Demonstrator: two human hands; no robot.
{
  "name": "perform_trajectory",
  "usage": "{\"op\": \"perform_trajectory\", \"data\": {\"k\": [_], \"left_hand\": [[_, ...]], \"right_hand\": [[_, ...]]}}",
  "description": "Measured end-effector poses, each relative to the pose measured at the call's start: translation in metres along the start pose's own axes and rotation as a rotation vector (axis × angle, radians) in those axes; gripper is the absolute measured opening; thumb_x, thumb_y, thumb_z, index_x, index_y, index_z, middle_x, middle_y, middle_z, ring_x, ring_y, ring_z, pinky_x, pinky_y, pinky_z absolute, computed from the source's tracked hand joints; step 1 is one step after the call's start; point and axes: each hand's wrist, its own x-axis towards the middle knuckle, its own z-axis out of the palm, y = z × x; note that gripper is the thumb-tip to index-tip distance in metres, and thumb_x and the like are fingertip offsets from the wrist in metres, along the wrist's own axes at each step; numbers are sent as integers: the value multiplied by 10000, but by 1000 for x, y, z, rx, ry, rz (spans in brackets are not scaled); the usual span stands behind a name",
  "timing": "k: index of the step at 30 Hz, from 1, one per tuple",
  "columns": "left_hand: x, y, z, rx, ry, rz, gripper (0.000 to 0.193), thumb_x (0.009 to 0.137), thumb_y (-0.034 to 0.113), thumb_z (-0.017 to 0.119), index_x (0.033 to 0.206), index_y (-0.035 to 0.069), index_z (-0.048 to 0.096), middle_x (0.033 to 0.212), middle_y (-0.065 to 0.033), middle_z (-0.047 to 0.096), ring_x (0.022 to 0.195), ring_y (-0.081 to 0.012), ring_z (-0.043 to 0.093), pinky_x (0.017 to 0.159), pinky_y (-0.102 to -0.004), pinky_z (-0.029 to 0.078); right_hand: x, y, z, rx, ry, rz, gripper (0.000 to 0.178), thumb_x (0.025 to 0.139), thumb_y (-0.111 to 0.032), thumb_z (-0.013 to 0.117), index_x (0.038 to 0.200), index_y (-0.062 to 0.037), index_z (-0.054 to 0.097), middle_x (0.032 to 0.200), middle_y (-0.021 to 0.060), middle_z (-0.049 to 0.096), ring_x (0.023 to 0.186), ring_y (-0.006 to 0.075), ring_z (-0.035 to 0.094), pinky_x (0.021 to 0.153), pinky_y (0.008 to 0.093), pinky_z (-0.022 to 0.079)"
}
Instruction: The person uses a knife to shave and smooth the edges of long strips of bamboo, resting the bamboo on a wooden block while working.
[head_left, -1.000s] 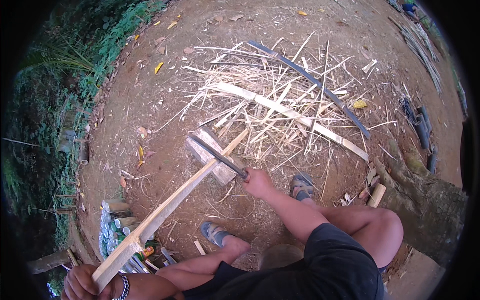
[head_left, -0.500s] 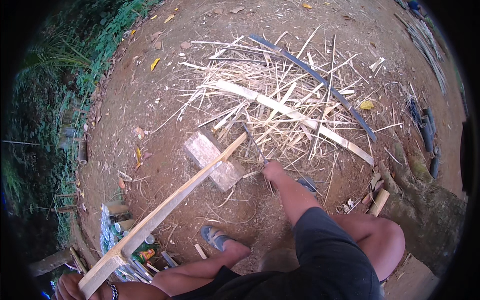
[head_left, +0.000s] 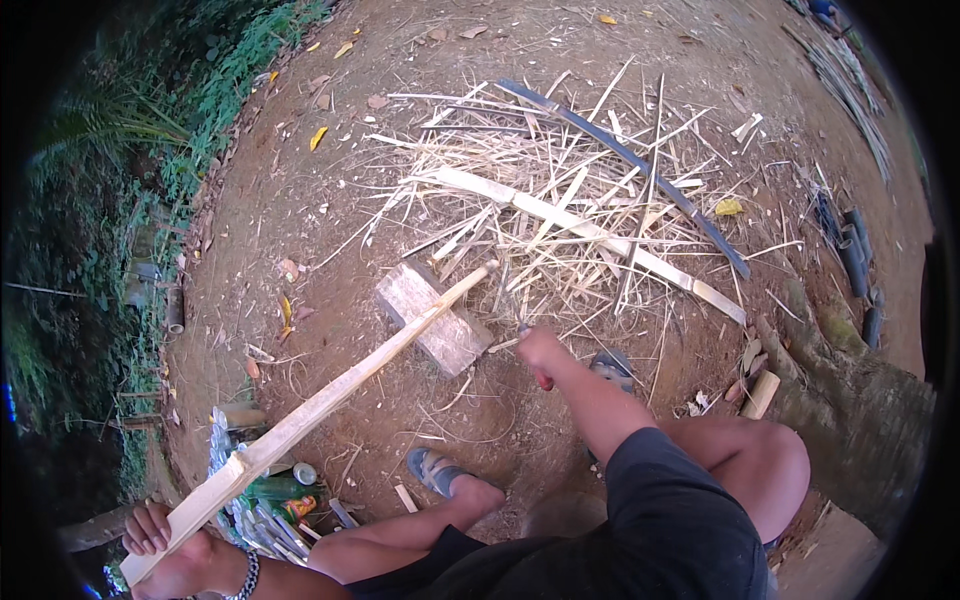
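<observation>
Clutching red tool handle in right hand, pale strip (apparently unclamped) in left hand; could skid off wooden block if steadied slackly.

Pale yellow strip, black shirt

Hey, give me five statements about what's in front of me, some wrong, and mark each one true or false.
1. The left hand grips the pale strip. True.
2. The right hand is empty. False: it holds a knife with a red handle.
3. The pale strip passes over the block. True.
4. The sandals are bright red. False: they are greyish.
5. A dark strip lies across the shavings. True.
</observation>
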Motion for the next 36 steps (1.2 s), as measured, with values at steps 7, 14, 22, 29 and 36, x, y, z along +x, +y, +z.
{"op": "perform_trajectory", "data": {"k": [7, 14, 22, 29, 36], "left_hand": [[-15, 4, -18, -2, 38, -8, 798, 751, 855, 358, 650, 68, 441, 616, -42, 404, 548, -147, 394, 519, -276, 341], [-7, -1, 1, 37, 91, 31, 853, 764, 895, 266, 639, 67, 426, 604, -41, 397, 527, -150, 380, 492, -278, 328], [12, -3, -5, 76, 130, -16, 715, 744, 785, 454, 602, 88, 382, 581, -34, 363, 530, -150, 358, 504, -268, 323], [21, -5, 4, 104, 121, -51, 706, 745, 770, 465, 589, 88, 372, 572, -33, 362, 529, -149, 349, 503, -274, 318], [13, -6, -6, 129, 151, -71, 851, 724, 923, 246, 580, 93, 363, 564, -36, 365, 529, -151, 353, 500, -278, 321]], "right_hand": [[-138, -119, -29, -113, -38, -325, 271, 858, -219, 576, 1063, -47, 615, 951, 212, 670, 935, 371, 652, 853, 458, 519], [-28, -25, -21, -49, 140, 18, 257, 860, -207, 586, 1051, -39, 629, 940, 208, 677, 886, 373, 663, 827, 455, 532], [-30, -15, -38, -79, 22, 59, 272, 882, -195, 577, 1070, -12, 647, 1027, 231, 667, 969, 378, 652, 851, 450, 524], [-11, 3, -52, -244, 10, 61, 294, 891, -221, 568, 1056, 2, 667, 1074, 256, 661, 1029, 373, 646, 889, 446, 515], [15, 30, -38, -248, 139, 80, 293, 863, -226, 548, 960, 12, 689, 979, 252, 680, 906, 370, 680, 793, 435, 544]]}}
